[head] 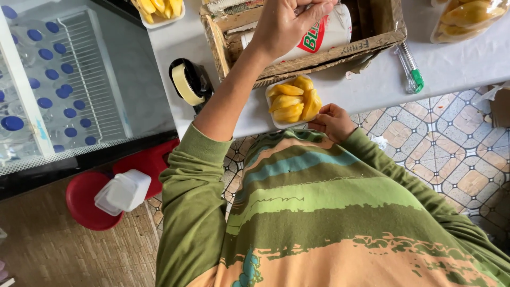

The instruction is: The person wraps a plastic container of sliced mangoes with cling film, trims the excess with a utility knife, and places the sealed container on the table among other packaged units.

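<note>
Under the left hand [289, 24], whose fingers curl closed on the white roll [319, 34] in the cardboard box [393, 37], lies the tray of yellow fruit [293, 101]. Right hand [332, 121] pinches the tray's near edge. Wrapping seems the current step; film must next come over the tray.

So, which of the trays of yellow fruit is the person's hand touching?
The small white tray at the table's near edge, touched by the right hand. The other two trays lie at the far edge, untouched.

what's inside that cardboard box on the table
In the cardboard box lies a white roll with a red-and-green label, which the left hand touches from above. The hand covers the rest of the box's inside.
</note>
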